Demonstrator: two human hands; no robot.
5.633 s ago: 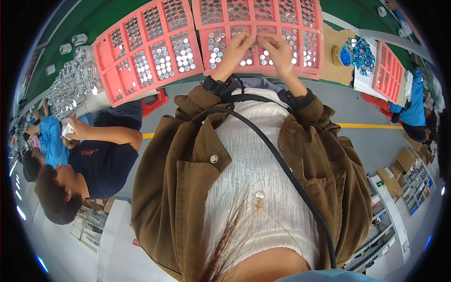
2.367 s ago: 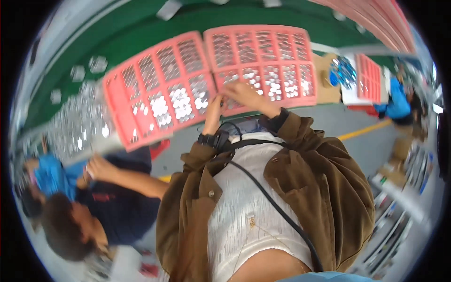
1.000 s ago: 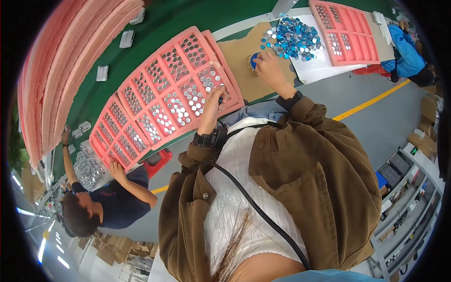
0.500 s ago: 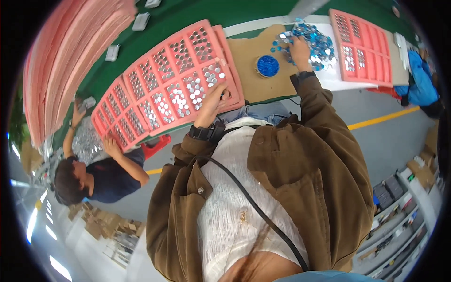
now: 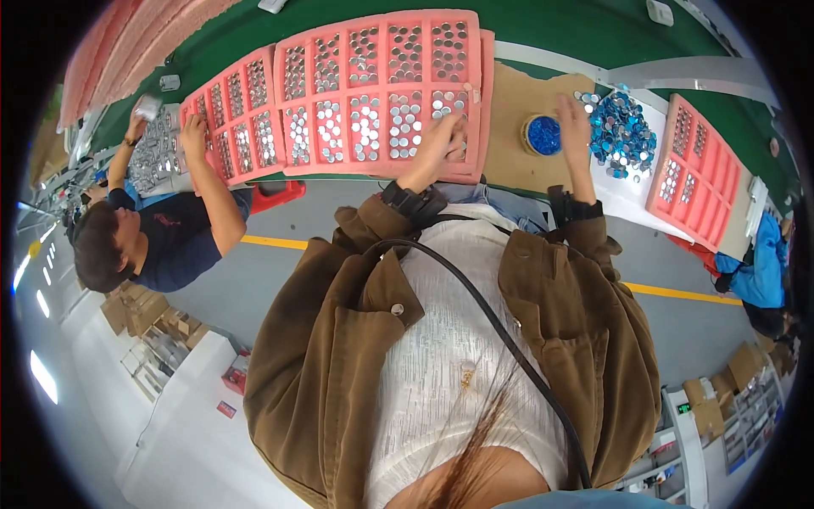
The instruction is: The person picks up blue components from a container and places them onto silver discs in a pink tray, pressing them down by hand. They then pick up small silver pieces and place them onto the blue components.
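Observation:
My left hand (image 5: 438, 151), its fingers curled, rests over the near right compartment of a pink foam tray (image 5: 381, 87). Whatever it holds is hidden by the fingers. Rows of small silver discs (image 5: 365, 127) lie in the tray's compartments. My right hand (image 5: 575, 136) is above the brown cardboard sheet (image 5: 513, 161), between a small round tub (image 5: 543, 136) of tiny blue pieces and a heap of shiny blue and silver discs (image 5: 623, 131). Its fingers point away from me and are smeared, so a disc in them cannot be made out.
A partly filled pink tray (image 5: 697, 165) lies at the right. Another pink tray (image 5: 229, 114) adjoins mine at the left, where a co-worker (image 5: 178, 220) reaches over it. Stacked pink foam sheets (image 5: 127, 42) stand at the far left. The table top (image 5: 560, 25) is green.
My right hand has left the disc heap and moved left and nearer, beside the tub. My left hand stays at the same tray corner. The whole view has turned and shifted.

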